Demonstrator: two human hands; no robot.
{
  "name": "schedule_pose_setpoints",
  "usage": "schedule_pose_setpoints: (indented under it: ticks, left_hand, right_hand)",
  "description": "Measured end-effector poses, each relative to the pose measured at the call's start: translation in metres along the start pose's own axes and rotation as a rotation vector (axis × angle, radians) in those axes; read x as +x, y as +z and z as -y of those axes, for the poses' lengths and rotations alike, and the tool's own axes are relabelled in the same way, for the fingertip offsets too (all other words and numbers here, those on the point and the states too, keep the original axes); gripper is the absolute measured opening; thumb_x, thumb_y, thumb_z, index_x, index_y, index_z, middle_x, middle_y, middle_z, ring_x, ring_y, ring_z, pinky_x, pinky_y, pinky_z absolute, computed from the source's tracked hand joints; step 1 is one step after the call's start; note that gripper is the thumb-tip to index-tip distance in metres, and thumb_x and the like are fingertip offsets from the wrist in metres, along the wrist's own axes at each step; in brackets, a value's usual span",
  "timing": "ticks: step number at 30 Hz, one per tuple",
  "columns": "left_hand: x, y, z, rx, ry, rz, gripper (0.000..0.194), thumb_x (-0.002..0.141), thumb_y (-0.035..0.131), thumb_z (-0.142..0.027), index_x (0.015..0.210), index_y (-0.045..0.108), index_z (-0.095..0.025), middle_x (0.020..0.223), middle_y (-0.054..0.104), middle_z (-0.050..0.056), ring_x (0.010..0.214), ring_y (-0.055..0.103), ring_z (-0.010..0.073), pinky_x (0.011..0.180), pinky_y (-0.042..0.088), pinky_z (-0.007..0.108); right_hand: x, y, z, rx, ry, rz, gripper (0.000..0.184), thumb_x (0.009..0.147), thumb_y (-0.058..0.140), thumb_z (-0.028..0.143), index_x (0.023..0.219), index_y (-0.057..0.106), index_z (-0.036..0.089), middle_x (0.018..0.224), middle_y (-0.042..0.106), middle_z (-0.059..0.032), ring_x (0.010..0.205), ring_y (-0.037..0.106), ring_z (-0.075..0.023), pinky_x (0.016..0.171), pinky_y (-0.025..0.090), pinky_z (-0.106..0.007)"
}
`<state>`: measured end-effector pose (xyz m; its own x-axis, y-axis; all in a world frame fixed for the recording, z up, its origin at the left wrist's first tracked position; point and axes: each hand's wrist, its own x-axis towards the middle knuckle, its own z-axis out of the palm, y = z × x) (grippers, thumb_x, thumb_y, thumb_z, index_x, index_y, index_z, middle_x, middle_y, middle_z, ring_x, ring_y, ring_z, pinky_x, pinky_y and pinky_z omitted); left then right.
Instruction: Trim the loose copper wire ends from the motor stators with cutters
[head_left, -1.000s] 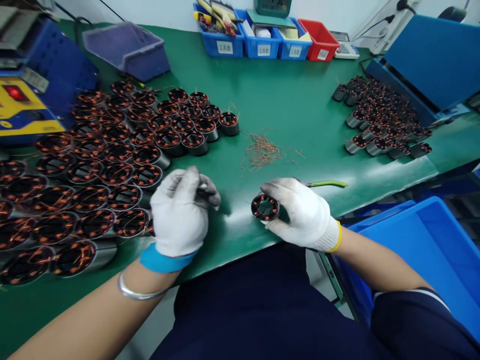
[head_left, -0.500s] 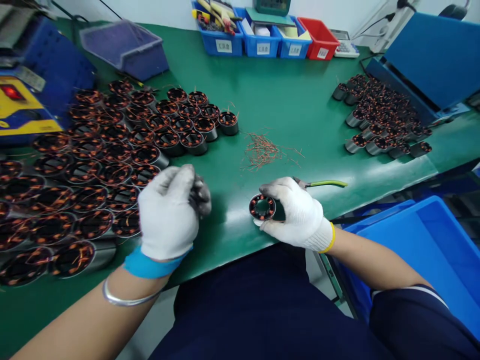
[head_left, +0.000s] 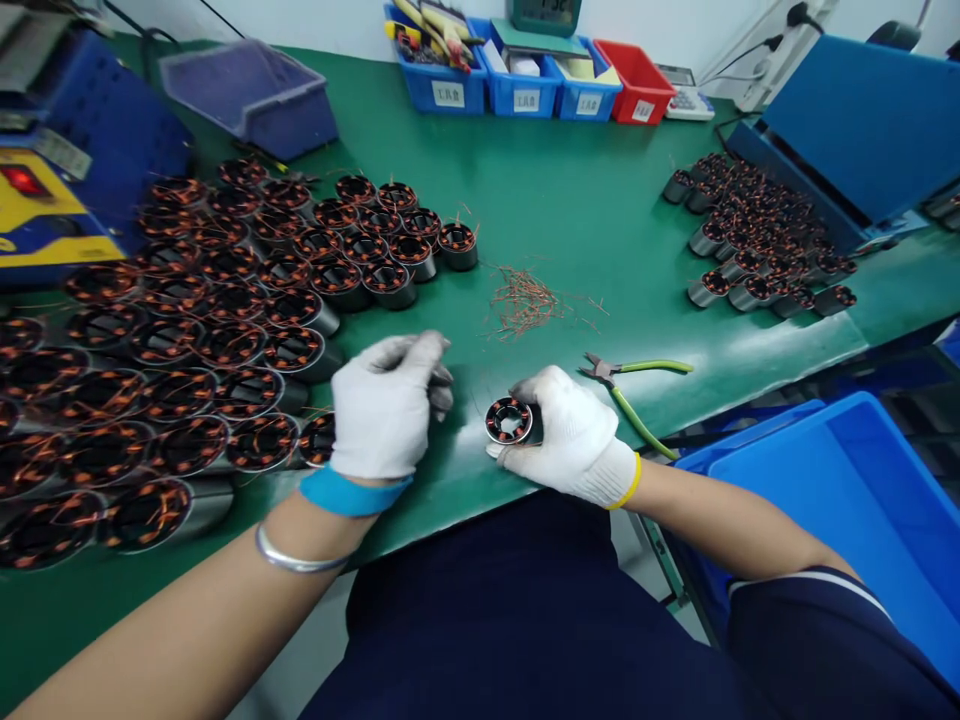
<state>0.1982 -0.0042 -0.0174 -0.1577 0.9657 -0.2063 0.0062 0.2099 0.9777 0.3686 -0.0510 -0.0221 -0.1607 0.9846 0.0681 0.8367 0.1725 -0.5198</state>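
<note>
My right hand (head_left: 574, 435), in a white glove, grips a small motor stator (head_left: 508, 420) with copper windings, its open end turned up toward me, just above the green bench's near edge. My left hand (head_left: 386, 405), also gloved, hovers a short way to the left of the stator with its fingers curled together. Whether they hold anything is hidden behind the hand. A large batch of the same stators (head_left: 225, 300) lies in rows right beside my left hand.
Green-handled cutters (head_left: 634, 385) lie on the green mat (head_left: 570, 210) just right of my right hand. Cut copper wire scraps (head_left: 525, 298) lie ahead. More stators (head_left: 765, 240) sit far right. Blue and red bins (head_left: 525, 75) line the back; a blue crate (head_left: 847, 500) stands below right.
My right hand has carried the stator left, uncovering the cutters on the mat. My left hand has shifted right, closer to the stator.
</note>
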Motion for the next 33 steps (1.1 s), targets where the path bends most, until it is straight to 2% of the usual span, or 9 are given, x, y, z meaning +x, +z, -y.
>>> schedule_pose_setpoints:
  ticks: [2,5,9,16,19,21,24,28,33]
  left_hand:
    - [0.001,0.000,-0.001,-0.031,0.003,-0.001,0.029,0.079,0.064,-0.046,0.082,0.061,-0.018,0.058,0.054,-0.004,0.039,0.047,0.0090,0.036,0.034,0.021]
    - [-0.004,0.005,-0.004,0.207,-0.029,0.211,0.036,0.077,0.064,-0.051,0.086,0.065,-0.017,0.062,0.061,0.000,0.046,0.053,0.0128,0.041,0.039,0.024]
    - [-0.010,0.014,-0.006,0.352,0.032,0.354,0.020,0.072,0.072,-0.037,0.070,0.068,-0.017,0.070,0.068,0.002,0.070,0.062,0.0175,0.062,0.048,0.026]
    - [0.004,0.002,0.002,-0.084,0.145,-0.136,0.017,0.077,0.067,-0.035,0.073,0.062,-0.019,0.057,0.053,-0.004,0.048,0.045,0.0092,0.045,0.036,0.023]
    - [-0.005,-0.002,0.001,-0.013,0.095,-0.033,0.025,0.073,0.071,-0.034,0.091,0.063,-0.018,0.073,0.061,-0.001,0.056,0.054,0.0106,0.050,0.043,0.024]
    - [-0.016,-0.003,-0.002,0.175,0.030,0.139,0.060,0.066,0.077,-0.032,0.121,0.057,-0.017,0.087,0.066,0.002,0.067,0.061,0.0133,0.062,0.051,0.027]
    - [-0.026,-0.003,-0.007,0.359,-0.037,0.322,0.096,0.064,0.079,-0.034,0.147,0.034,-0.016,0.096,0.068,0.005,0.075,0.065,0.0179,0.073,0.054,0.033]
    - [-0.022,-0.005,-0.006,0.306,-0.063,0.407,0.094,0.069,0.076,-0.037,0.149,0.031,-0.016,0.105,0.070,0.010,0.076,0.067,0.0187,0.072,0.055,0.034]
    - [-0.017,-0.002,-0.002,0.146,-0.090,0.467,0.089,0.074,0.071,-0.031,0.151,0.028,-0.018,0.129,0.062,0.015,0.095,0.068,0.0216,0.084,0.056,0.038]
  right_hand:
    - [0.000,0.000,0.000,-0.010,0.018,0.007,0.055,0.063,0.073,0.054,0.104,0.062,0.020,0.099,0.062,-0.0072,0.089,0.066,-0.0273,0.079,0.053,-0.042]
    - [0.001,0.000,0.001,-0.034,0.031,0.036,0.054,0.064,0.071,0.058,0.102,0.062,0.020,0.095,0.061,-0.0067,0.086,0.066,-0.0261,0.076,0.053,-0.040]
    - [0.001,0.001,0.002,-0.050,0.019,0.066,0.051,0.068,0.067,0.060,0.099,0.062,0.020,0.093,0.060,-0.0059,0.083,0.066,-0.0244,0.072,0.052,-0.036]
    - [0.001,0.007,0.000,-0.068,-0.004,0.034,0.052,0.067,0.070,0.058,0.099,0.060,0.018,0.096,0.060,-0.0061,0.084,0.065,-0.0236,0.073,0.052,-0.036]
    - [-0.001,0.001,0.004,-0.053,0.019,0.074,0.062,0.062,0.073,0.064,0.102,0.061,0.018,0.096,0.061,-0.0065,0.084,0.066,-0.0247,0.074,0.052,-0.039]
    - [-0.003,-0.014,0.003,-0.008,-0.003,0.119,0.080,0.054,0.076,0.069,0.115,0.058,0.019,0.100,0.062,-0.0069,0.086,0.066,-0.0251,0.075,0.053,-0.039]
    - [-0.005,-0.050,-0.020,-0.003,-0.127,0.159,0.113,0.045,0.078,0.072,0.139,0.043,0.020,0.118,0.061,-0.0123,0.102,0.064,-0.0296,0.084,0.054,-0.044]
    - [-0.014,-0.090,-0.086,-0.332,-0.091,0.087,0.144,0.033,0.081,0.072,0.150,0.027,0.008,0.150,0.031,-0.0282,0.137,0.033,-0.0485,0.102,0.041,-0.062]
    - [-0.043,-0.103,-0.131,-0.427,-0.131,0.221,0.109,0.065,0.068,0.066,0.146,0.032,0.001,0.145,0.038,-0.0289,0.138,0.034,-0.0431,0.109,0.036,-0.058]
